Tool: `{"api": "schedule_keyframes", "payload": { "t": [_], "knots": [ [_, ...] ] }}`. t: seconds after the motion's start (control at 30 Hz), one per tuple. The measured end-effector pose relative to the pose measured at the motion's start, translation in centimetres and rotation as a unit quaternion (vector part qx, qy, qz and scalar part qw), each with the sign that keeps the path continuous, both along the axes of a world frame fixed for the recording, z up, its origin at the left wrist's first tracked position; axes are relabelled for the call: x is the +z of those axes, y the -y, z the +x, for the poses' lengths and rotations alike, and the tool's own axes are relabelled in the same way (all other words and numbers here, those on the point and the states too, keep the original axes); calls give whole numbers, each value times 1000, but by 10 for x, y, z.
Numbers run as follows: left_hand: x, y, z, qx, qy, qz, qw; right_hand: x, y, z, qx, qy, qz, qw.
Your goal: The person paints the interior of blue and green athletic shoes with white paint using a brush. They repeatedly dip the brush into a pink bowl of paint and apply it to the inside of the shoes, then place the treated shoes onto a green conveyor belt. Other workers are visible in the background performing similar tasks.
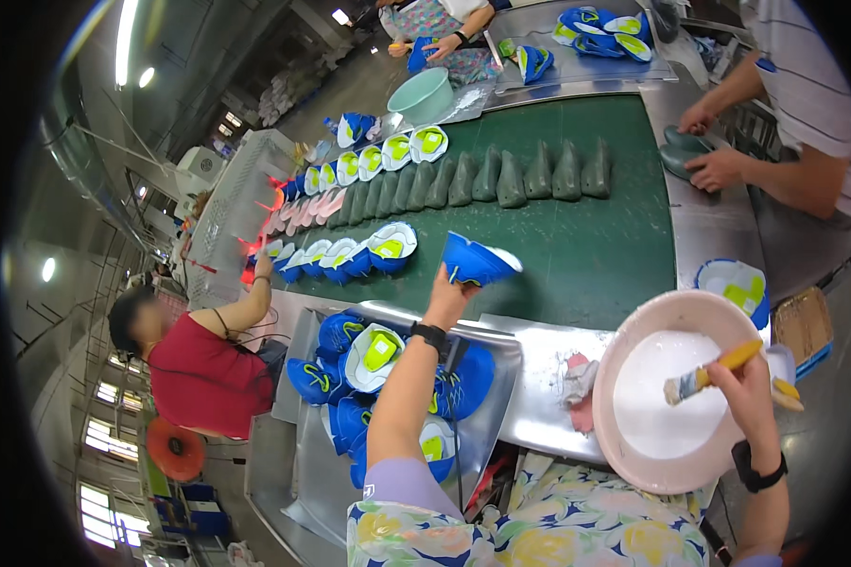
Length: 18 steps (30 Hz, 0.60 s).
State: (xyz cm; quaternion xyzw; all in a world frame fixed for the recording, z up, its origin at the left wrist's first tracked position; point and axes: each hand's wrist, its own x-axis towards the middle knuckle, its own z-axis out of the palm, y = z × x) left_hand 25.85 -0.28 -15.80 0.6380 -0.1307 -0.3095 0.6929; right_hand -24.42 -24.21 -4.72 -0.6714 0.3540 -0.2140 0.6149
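My left hand grips a blue shoe upper with a white edge, tilted above the near side of the green conveyor belt. In my right hand is a paintbrush with a yellow handle. Its bristles hang over a pink basin of white liquid. Below my left forearm, a metal tray holds a heap of blue shoe uppers with yellow-green linings. Another upper lies beyond the basin at the right.
Grey-green shoe lasts line the belt between two rows of uppers. A co-worker in red reaches to the belt's left end. At the right, another person's hands hold lasts. A green basin stands at the far side.
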Motion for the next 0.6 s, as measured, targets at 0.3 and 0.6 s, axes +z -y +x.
{"api": "schedule_keyframes", "payload": {
  "t": [0.3,0.6],
  "knots": [
    [-59,-33,138,273,112,237,926,-29,-8,13,50,-84,36,995],
    [86,-101,-4,-332,442,257,792,-85,15,31,52,-106,-41,992]
  ]
}}
